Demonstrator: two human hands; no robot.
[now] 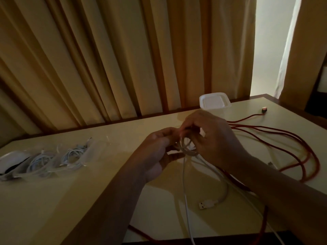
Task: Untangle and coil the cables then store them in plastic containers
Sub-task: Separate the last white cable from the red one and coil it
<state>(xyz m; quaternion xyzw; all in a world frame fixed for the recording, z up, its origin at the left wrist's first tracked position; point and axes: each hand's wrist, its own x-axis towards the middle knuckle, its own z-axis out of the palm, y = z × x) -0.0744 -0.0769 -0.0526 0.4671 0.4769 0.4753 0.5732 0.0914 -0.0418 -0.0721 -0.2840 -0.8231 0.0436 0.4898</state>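
Now, left hand (157, 149) and right hand (214, 138) fingers curled, pinching small white cable coil (186, 147) above bench (79, 200). Risk: loose tail crossing red cable (292, 137) snags, coil springs open if pinch slackens.

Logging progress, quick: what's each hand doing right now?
Left hand: closed, gripping the coiled white cable.
Right hand: closed, pinching the same coil from above.
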